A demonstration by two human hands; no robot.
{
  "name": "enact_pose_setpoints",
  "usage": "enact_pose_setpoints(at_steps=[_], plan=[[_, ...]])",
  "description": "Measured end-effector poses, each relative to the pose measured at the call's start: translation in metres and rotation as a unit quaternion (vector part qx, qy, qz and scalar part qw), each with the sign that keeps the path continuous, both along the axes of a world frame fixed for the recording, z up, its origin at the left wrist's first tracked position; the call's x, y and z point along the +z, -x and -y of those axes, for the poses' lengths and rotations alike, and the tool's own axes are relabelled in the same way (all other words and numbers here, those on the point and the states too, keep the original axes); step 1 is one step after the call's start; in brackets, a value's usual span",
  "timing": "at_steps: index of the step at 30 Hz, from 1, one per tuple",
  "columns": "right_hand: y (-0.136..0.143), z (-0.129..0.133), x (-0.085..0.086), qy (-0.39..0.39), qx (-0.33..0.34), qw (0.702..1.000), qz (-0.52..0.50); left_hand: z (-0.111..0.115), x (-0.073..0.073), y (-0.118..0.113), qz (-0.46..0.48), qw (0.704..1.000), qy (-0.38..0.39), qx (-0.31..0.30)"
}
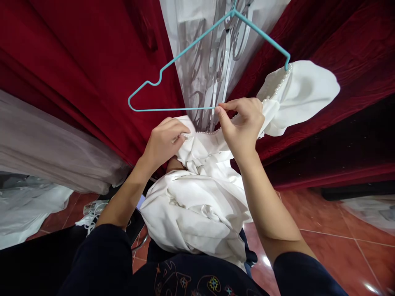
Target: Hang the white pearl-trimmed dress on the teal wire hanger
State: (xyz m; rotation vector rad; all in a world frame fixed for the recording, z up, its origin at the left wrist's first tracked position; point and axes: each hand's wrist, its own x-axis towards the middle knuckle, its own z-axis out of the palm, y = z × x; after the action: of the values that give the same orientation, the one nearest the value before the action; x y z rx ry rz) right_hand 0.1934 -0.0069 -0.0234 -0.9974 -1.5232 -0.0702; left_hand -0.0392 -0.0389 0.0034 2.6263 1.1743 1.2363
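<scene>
A light blue hanger (185,51) hangs at the upper middle. Its right end sits in the pearl-edged opening of a white garment (197,201), whose puffed part bulges out at the right. My right hand (243,123) pinches the hanger's bottom bar near its middle, thumb against index finger. Lower and to the left, my left hand (165,142) grips the garment's pearl-trimmed edge, below the bar. The hanger's left end is bare. The rest of the garment drapes in folds down over my lap.
Dark red curtains (77,61) hang on both sides, with white fabric and pale hangers between them. Greyish sheer fabric (46,144) is at the left. A black surface (40,259) with white cords stands lower left, above a red tiled floor (333,234).
</scene>
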Motion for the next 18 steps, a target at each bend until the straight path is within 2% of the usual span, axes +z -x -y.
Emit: enact_pose_setpoints(at_steps=[2, 3, 6, 8, 12, 13, 16, 18], plan=[[0.003, 0.002, 0.000, -0.010, -0.005, 1.000, -0.003, -0.003, 0.009, -0.013, 0.016, 0.997, -0.076, 0.028], [0.004, 0.003, -0.001, -0.012, -0.010, 1.000, -0.001, -0.007, 0.014, -0.016, 0.025, 0.995, -0.082, 0.053], [0.004, 0.005, -0.003, -0.024, -0.024, 0.999, 0.018, -0.024, 0.023, -0.018, 0.025, 0.996, -0.010, 0.091], [-0.001, 0.004, -0.004, -0.038, -0.021, 0.998, 0.039, -0.033, 0.022, -0.018, 0.005, 0.996, 0.028, 0.086], [-0.018, 0.000, -0.001, -0.053, 0.035, 0.995, 0.073, -0.036, 0.010, -0.021, -0.034, 0.997, 0.006, 0.071], [-0.024, -0.002, 0.001, -0.073, 0.023, 0.995, 0.066, -0.034, 0.008, -0.021, -0.035, 0.997, 0.001, 0.066], [-0.045, -0.014, 0.010, -0.168, -0.113, 0.979, 0.013, -0.032, 0.008, -0.023, -0.020, 0.998, -0.002, 0.055], [-0.061, -0.027, 0.018, -0.187, -0.169, 0.967, -0.014, -0.033, 0.008, -0.023, -0.017, 0.999, -0.002, 0.048]])
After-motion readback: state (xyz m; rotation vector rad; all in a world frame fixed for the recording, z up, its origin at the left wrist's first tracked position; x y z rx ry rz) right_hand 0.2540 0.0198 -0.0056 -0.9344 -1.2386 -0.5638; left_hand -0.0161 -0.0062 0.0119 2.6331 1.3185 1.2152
